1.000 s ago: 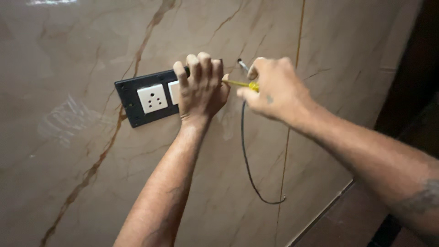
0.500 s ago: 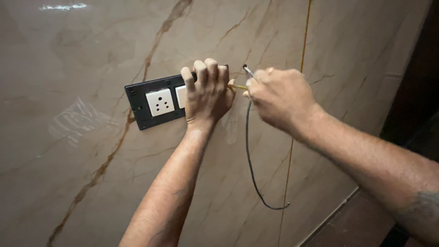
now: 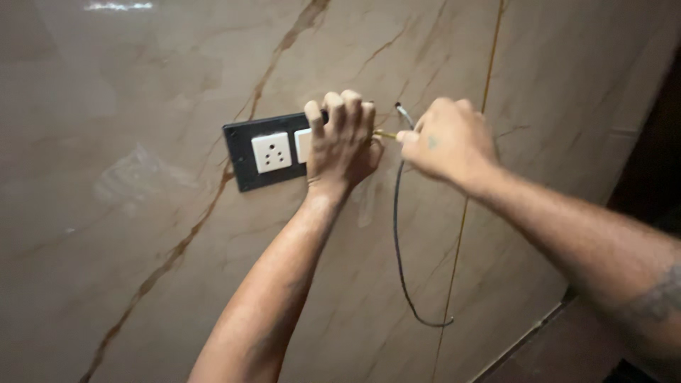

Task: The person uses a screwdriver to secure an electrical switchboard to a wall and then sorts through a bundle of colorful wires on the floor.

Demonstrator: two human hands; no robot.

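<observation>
A black switch plate (image 3: 245,152) with a white socket (image 3: 271,152) sits on the beige marble-look wall. My left hand (image 3: 342,138) lies flat over the plate's right half, fingers curled over its top edge. My right hand (image 3: 448,142) is closed around a thin yellow-handled screwdriver (image 3: 385,134), whose tip points at the plate's right edge beside my left hand. A dark cable (image 3: 397,234) hangs from near my right hand and loops down the wall; its metal-tipped end (image 3: 402,110) sticks up by my knuckles.
A vertical tile joint (image 3: 464,213) runs down the wall under my right forearm. At the far right stands a dark doorway or frame (image 3: 656,163). A darker floor strip (image 3: 553,347) shows at the lower right.
The view has shifted a little, so plate and hands sit slightly further right in the frame. My left hand stays on the plate; my right hand keeps the screwdriver at its edge.
</observation>
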